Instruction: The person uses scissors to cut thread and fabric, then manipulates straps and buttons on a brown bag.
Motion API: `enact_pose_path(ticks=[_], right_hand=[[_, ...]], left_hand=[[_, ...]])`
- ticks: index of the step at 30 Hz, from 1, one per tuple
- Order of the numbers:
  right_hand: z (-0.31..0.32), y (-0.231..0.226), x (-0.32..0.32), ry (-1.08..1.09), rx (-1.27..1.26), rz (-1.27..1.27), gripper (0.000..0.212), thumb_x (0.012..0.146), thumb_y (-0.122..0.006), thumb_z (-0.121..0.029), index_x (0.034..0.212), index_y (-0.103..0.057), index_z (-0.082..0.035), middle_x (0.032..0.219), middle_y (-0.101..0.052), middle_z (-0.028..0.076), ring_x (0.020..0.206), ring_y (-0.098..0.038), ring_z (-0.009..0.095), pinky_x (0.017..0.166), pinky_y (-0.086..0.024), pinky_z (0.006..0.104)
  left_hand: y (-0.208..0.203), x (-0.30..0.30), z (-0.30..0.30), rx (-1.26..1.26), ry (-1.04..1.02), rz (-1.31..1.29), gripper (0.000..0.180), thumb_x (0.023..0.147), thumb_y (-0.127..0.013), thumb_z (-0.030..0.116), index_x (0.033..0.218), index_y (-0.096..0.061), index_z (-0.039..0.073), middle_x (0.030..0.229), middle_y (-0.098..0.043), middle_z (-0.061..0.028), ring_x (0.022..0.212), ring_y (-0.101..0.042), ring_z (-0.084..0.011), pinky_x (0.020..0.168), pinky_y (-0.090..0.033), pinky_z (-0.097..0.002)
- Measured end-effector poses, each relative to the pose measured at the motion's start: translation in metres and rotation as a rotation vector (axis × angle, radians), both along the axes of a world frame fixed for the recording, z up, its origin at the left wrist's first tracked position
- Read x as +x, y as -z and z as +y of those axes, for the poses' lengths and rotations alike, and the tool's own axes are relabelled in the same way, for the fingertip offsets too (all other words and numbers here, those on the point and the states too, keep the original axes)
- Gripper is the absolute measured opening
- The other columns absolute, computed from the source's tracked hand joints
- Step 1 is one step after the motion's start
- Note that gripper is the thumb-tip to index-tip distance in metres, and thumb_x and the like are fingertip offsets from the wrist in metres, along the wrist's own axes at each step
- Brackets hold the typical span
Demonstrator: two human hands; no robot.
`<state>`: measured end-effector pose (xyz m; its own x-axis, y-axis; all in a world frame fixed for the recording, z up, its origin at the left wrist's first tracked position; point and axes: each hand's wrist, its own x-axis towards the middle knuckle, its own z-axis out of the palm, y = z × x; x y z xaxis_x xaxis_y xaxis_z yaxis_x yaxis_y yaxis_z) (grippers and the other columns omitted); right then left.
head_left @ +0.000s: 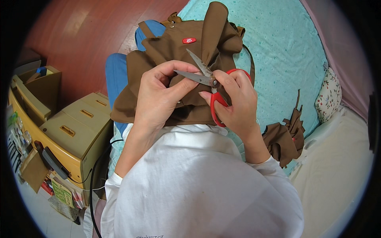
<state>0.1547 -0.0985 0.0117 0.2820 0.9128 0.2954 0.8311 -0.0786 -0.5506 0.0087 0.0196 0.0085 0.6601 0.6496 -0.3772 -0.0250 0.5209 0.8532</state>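
My right hand (240, 95) grips a pair of scissors (204, 80) by its red handles, with the grey blades spread apart and pointing up and left. Close against the blades, my left hand (158, 87) has thumb and forefinger drawn together in a pinch; whatever lies between the fingertips is too small to make out. Beneath both hands, a brown cloth piece with straps (170, 49) is spread over my lap. It carries a small red label (189, 40), and part of it stands up in a fold beyond the scissors.
Blue-clad legs (116, 75) show under the cloth. Brown cloth scraps (283, 141) lie on the turquoise bedsheet (281, 51) at right, with a patterned pillow (329, 91) beyond. On the left stand a yellow-beige cabinet (75, 123), an open box (43, 83) and black cables (92, 190).
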Motion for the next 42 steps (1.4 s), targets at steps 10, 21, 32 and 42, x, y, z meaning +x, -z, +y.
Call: enact_pose_path(ticks=[10,21,32,42], right_hand=[[-0.002,-0.002,0.001,-0.04,-0.018,0.018,0.047,0.066,-0.084,-0.011,0.106,-0.062,-0.003,0.08,-0.055,0.008,0.066,-0.051,0.022,0.054,-0.041,0.0317],[0.001,-0.006,-0.001,-0.045,-0.02,0.022,0.047,0.065,-0.085,-0.011,0.106,-0.063,-0.003,0.076,-0.057,0.007,0.064,-0.052,0.023,0.054,-0.043,0.0325],[0.002,-0.01,0.001,-0.048,-0.051,0.03,0.046,0.065,-0.085,-0.011,0.105,-0.065,-0.004,0.075,-0.058,0.007,0.063,-0.054,0.023,0.054,-0.043,0.0325],[0.003,-0.013,0.002,-0.035,-0.101,0.114,0.043,0.068,-0.085,-0.022,0.103,-0.065,-0.006,0.073,-0.056,0.005,0.058,-0.054,0.019,0.05,-0.043,0.0292]], left_hand=[[-0.002,0.002,-0.002,0.015,-0.035,-0.039,0.012,0.084,-0.067,-0.003,0.096,-0.069,-0.002,0.093,-0.07,-0.0067,0.088,-0.064,-0.0099,0.08,-0.051,-0.0226],[-0.002,0.0,-0.003,0.042,-0.04,-0.024,0.01,0.083,-0.067,-0.003,0.094,-0.069,-0.003,0.091,-0.07,-0.0066,0.089,-0.064,-0.0106,0.08,-0.051,-0.0233],[-0.002,0.002,-0.003,0.039,-0.054,-0.017,0.007,0.084,-0.068,-0.002,0.091,-0.069,-0.003,0.089,-0.069,-0.0054,0.085,-0.064,-0.0099,0.079,-0.051,-0.0235],[0.001,0.002,-0.003,0.054,-0.052,-0.015,0.008,0.084,-0.071,0.001,0.091,-0.07,-0.002,0.088,-0.069,-0.0031,0.082,-0.061,-0.0063,0.073,-0.048,-0.02]])
